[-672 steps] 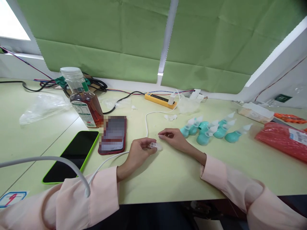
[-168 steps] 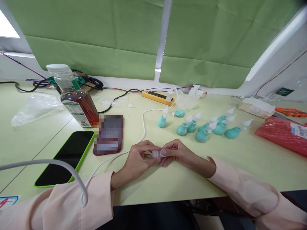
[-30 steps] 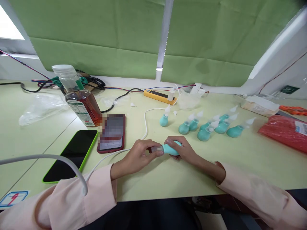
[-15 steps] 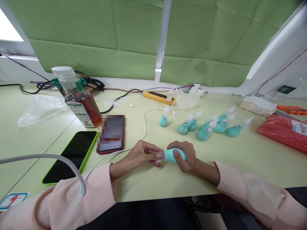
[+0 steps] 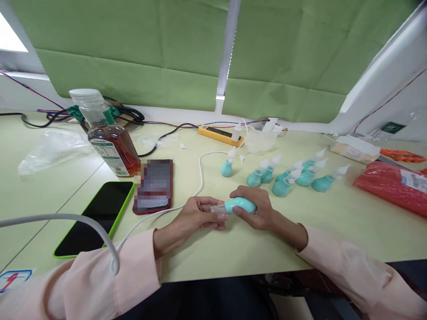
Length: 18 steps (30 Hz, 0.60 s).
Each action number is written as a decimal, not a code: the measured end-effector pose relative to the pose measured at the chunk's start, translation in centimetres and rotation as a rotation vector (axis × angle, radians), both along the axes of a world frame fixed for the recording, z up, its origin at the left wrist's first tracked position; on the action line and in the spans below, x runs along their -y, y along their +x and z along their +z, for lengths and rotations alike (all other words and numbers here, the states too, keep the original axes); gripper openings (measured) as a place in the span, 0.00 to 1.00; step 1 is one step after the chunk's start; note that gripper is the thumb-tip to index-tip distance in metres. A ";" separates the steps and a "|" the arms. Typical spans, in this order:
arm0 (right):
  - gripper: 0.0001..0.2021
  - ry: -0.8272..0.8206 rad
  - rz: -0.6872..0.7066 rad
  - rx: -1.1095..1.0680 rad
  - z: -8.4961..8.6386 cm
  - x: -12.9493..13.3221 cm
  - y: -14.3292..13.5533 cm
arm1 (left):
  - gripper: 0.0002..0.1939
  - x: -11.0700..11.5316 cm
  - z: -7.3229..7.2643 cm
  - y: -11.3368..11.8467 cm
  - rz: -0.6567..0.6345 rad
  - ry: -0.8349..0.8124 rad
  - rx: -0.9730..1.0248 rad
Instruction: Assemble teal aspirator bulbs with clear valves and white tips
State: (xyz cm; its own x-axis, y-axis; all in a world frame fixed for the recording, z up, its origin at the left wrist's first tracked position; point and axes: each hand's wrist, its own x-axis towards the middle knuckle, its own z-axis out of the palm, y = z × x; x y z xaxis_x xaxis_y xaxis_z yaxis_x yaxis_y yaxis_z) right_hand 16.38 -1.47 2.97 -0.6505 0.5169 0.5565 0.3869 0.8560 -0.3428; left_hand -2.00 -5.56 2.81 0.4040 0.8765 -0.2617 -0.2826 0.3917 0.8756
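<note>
A teal bulb (image 5: 242,205) lies on its side in the air above the table's front part, with my right hand (image 5: 258,208) wrapped round it. At its left end sits a clear tip (image 5: 218,208), pinched between the thumb and fingers of my left hand (image 5: 203,215). The tip meets the bulb's neck. Beyond my hands, one teal bulb with a whitish tip (image 5: 226,167) stands upright. Several more such bulbs (image 5: 281,187) rest to its right, their tips leaning right.
At left are a bottle of reddish liquid (image 5: 111,149), a green-edged phone (image 5: 96,218) and a red-cased phone (image 5: 153,186). A white cable (image 5: 201,171) crosses the table. A yellow power strip (image 5: 218,134) lies behind; a red package (image 5: 390,182) is at right.
My right hand and the bulb have shifted slightly up and left. The clear tip, mostly covered by my left fingers before, now shows more and points left.
</note>
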 end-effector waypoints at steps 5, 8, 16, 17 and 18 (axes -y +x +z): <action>0.08 -0.210 -0.032 -0.031 0.7 0.2 -0.8 | 0.16 -0.3 0.2 -0.1 0.062 0.217 -0.127; 0.10 -0.297 -0.127 -0.058 0.3 0.3 -1.0 | 0.15 -0.3 0.5 -0.3 0.078 0.401 -0.244; 0.13 -0.074 -0.214 0.065 5.3 -0.8 0.5 | 0.14 0.0 -0.3 0.0 0.186 0.559 -0.472; 0.13 -0.002 -0.292 0.069 6.7 -1.9 1.1 | 0.14 0.1 -0.3 0.0 0.188 0.576 -0.481; 0.12 0.039 -0.361 0.115 8.2 -3.3 1.6 | 0.13 0.2 -0.3 0.0 0.193 0.595 -0.485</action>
